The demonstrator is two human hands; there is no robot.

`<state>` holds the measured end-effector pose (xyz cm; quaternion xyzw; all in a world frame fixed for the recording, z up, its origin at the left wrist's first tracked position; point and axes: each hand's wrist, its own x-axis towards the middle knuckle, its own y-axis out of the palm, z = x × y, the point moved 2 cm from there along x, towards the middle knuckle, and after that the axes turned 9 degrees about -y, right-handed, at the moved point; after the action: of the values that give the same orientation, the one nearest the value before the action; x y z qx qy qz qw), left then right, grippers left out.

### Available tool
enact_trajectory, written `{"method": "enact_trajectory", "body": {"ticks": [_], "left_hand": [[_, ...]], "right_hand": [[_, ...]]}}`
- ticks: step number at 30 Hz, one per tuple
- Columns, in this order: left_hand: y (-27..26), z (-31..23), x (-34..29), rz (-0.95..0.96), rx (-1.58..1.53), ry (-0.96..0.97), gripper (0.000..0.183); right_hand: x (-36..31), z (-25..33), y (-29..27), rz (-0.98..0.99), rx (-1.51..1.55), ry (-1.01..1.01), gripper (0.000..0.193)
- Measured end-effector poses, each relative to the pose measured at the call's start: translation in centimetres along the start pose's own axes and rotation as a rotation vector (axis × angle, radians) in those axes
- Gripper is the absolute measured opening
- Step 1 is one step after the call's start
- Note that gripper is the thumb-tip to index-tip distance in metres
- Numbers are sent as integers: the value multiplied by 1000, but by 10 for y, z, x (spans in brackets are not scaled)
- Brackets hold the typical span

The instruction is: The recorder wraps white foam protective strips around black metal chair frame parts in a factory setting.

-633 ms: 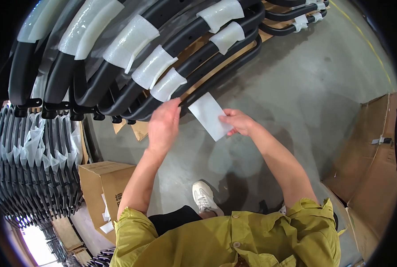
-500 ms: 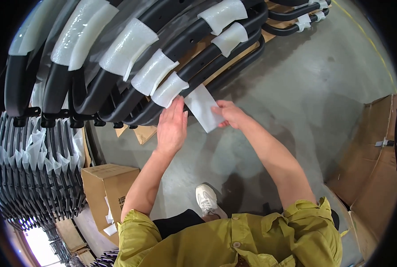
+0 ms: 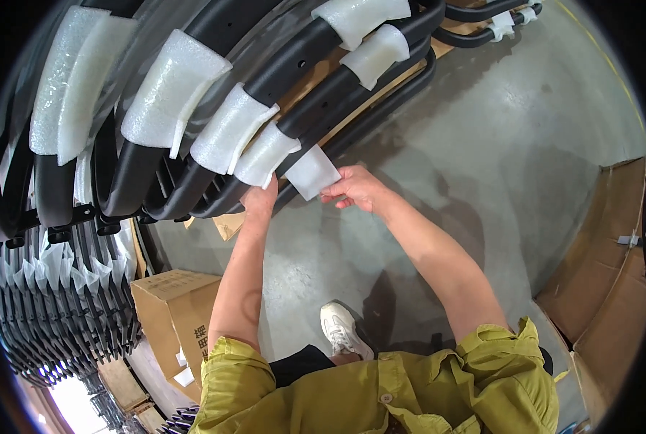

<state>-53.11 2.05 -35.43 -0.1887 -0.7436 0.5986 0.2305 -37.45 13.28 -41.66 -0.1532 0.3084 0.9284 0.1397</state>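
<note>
A white foam sheet (image 3: 313,173) is pinched at its right edge by my right hand (image 3: 355,189); its far end reaches behind a bent black metal tube (image 3: 225,192). My left hand (image 3: 261,197) is at the underside of the tubes, just below a white foam wrap (image 3: 266,153), and its fingers are hidden behind the tube and foam. More tubes stacked above carry similar wraps, among them a foam wrap (image 3: 229,130) and a larger foam wrap (image 3: 167,90).
An open cardboard box (image 3: 182,289) stands on the floor at left, near a rack of many black tubes (image 3: 62,311) with thin plastic. Large cardboard (image 3: 598,267) stands at right. My shoe (image 3: 341,329) is on the grey floor (image 3: 439,304). Wooden boards lie beneath the stack.
My left hand has slipped behind the lowest tube, hiding its fingers. The right hand moved slightly left with the foam sheet, and more of the sheet is behind the tube. The view shifted a little.
</note>
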Motion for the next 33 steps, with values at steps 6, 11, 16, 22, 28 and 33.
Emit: {"method": "enact_trajectory", "body": {"ticks": [6, 11, 16, 22, 28, 33], "left_hand": [[2, -11, -8, -199, 159, 66, 28], [-6, -16, -13, -506, 156, 111, 27], [-13, -25, -41, -401, -142, 5, 25], [-30, -30, -57, -501, -415, 134, 9], [-46, -24, -48, -258, -165, 841, 17], [-36, -25, -39, -204, -46, 869, 19]], "right_hand": [[-7, -16, 4, -97, 190, -85, 17], [-20, 1, 15, -145, 92, -76, 16], [-21, 9, 18, -178, -12, -114, 15], [-7, 13, 33, -218, -19, -200, 15], [9, 35, 32, -235, -113, -211, 12], [10, 27, 29, -270, -139, -224, 12]]}}
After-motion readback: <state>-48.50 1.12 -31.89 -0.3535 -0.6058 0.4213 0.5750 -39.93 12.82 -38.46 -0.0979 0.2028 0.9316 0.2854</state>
